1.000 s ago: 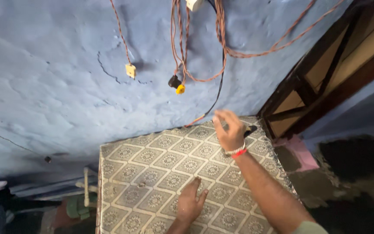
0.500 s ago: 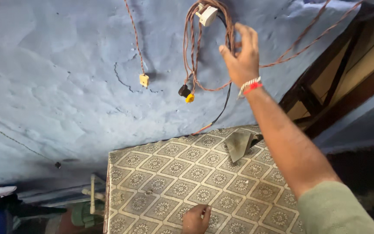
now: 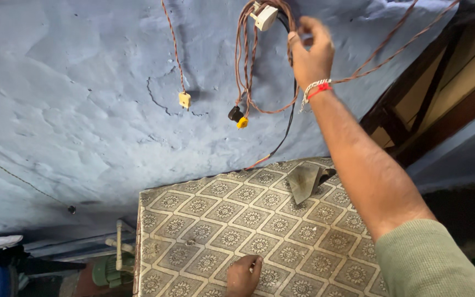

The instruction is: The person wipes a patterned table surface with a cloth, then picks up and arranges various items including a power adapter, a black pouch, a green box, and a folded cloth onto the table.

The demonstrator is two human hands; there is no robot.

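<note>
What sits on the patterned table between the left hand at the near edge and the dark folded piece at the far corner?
Nothing: in the head view, the patterned cloth between the left hand and the dark folded piece is bare.

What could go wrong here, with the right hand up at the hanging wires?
The right hand grips a tangled bundle of brown wires beside a white plug; if live, a shock seems possible. Pulling may snag the loops or swing the yellow plug. The left hand alone braces on the patterned table.
</note>
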